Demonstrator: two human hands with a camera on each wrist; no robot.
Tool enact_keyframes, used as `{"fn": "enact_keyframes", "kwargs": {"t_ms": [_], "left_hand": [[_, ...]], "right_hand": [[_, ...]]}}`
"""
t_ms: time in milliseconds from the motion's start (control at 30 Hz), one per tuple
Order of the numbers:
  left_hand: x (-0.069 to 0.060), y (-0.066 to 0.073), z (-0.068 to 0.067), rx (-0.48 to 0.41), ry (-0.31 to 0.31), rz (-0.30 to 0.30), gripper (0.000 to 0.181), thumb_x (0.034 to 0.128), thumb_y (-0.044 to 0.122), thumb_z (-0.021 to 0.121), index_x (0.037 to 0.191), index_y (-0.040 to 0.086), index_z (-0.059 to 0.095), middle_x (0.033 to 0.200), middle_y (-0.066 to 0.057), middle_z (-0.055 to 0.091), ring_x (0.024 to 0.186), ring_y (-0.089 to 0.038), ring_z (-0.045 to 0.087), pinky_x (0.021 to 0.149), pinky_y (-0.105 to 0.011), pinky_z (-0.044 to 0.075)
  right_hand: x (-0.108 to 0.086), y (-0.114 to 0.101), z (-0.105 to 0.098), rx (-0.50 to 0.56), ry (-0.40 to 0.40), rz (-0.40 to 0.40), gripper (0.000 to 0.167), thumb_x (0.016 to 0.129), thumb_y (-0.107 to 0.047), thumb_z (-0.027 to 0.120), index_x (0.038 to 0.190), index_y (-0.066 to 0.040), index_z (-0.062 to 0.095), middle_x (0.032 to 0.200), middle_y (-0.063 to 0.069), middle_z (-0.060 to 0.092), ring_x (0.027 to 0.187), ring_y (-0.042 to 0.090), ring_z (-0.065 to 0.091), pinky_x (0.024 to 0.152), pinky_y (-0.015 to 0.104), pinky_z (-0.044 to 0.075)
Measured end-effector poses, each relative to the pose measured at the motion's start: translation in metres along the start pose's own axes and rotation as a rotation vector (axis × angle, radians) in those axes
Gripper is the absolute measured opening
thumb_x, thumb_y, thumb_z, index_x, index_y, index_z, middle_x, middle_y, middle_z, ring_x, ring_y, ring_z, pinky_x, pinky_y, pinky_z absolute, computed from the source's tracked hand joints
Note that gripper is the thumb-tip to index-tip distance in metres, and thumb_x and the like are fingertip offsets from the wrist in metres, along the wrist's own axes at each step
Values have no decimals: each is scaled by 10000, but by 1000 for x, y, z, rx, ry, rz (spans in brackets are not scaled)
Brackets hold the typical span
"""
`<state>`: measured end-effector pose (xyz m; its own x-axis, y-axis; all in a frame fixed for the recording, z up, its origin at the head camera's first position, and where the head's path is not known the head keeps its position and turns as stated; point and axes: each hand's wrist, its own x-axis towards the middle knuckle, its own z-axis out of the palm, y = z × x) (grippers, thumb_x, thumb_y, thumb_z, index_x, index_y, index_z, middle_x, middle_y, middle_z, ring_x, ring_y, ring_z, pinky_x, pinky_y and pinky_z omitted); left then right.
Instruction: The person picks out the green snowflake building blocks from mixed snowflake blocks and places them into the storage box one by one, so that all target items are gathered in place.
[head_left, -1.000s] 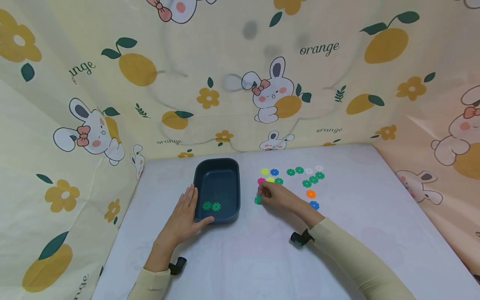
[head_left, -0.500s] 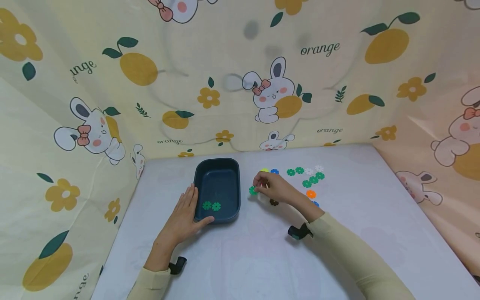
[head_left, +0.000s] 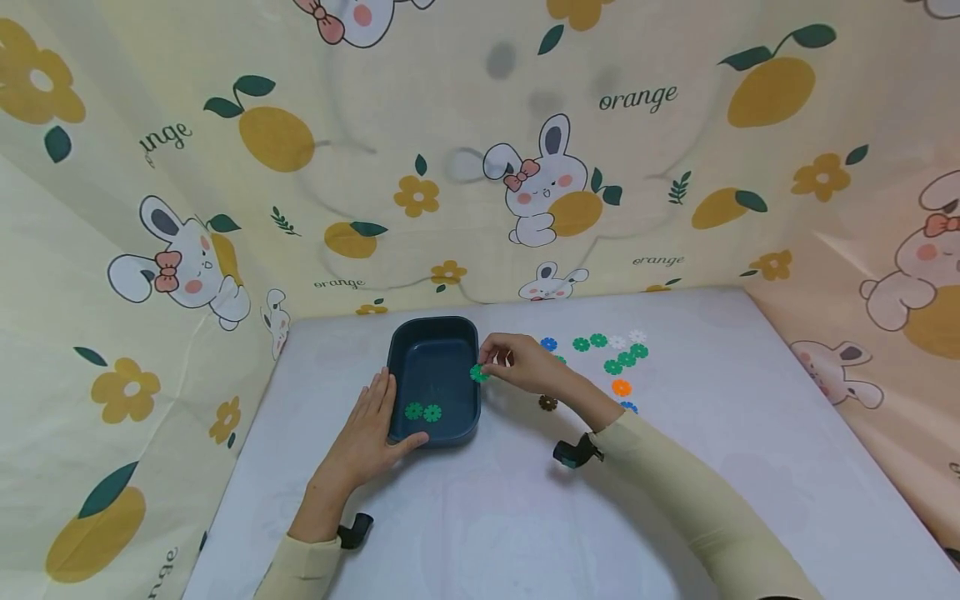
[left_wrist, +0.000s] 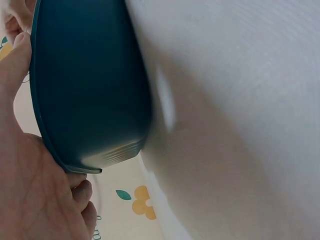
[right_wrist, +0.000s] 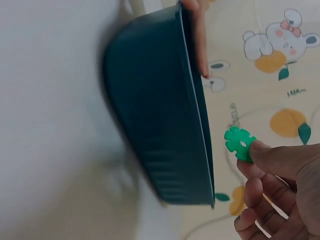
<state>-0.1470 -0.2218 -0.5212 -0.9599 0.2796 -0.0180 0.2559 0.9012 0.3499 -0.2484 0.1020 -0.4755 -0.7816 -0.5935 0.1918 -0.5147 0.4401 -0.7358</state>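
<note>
Mid-frame, a green flower-shaped disc (head_left: 476,374) is pinched by the right hand (head_left: 525,364) at the dark-blue tray (head_left: 433,362)'s right rim; its left side is touched by the left hand (head_left: 366,437), fingers straight. Presumably light and stiff, the disc is best gripped edgewise.

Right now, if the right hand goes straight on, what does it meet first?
Likely the tray, its near rim or inside; depth is unclear. In the right wrist view, the green piece the right hand pinches is above rim level.

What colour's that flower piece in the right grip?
The flower piece is green, clearest in the right wrist view.
</note>
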Motion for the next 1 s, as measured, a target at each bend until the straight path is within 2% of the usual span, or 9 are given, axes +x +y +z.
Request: {"fn": "enact_keyframes", "kwargs": {"t_ms": [200, 500, 800, 1000], "left_hand": [[1, 0, 0, -5, -4, -7, 1207, 955, 722, 661, 1716, 19, 41, 1807, -149, -20, 1673, -329, 0, 1356, -544, 66], [1, -1, -1, -1, -5, 2, 1220, 953, 772, 613, 1711, 4, 45, 1804, -158, -12, 1672, -341, 15, 1357, -535, 60], [0, -1, -2, 0, -12, 4, 1223, 954, 803, 573, 1712, 9, 35, 1804, -157, -23, 1672, -328, -8, 1357, -536, 62], [0, -1, -2, -13, -12, 10, 1198, 968, 754, 610, 1710, 1, 45, 1803, -163, -23, 1671, -335, -4, 1356, -542, 62]], "right_hand": [[14, -7, 9, 19, -59, -12, 84, 1001, -140, 789, 1060, -171, 738, 973, -77, 710, 870, 136, 615, 735, 272, 542], [34, -11, 25, 30, -187, -26, 51, 1012, -140, 776, 1054, -151, 750, 955, -65, 707, 848, 130, 591, 756, 258, 525], [49, -9, 38, -15, -320, -81, 50, 1017, -114, 762, 1050, -148, 748, 986, -69, 724, 902, 93, 637, 842, 242, 575], [56, -6, 44, -62, -424, -52, 48, 1027, -114, 749, 1041, -160, 743, 957, -85, 703, 877, 87, 621, 814, 233, 563]]}}
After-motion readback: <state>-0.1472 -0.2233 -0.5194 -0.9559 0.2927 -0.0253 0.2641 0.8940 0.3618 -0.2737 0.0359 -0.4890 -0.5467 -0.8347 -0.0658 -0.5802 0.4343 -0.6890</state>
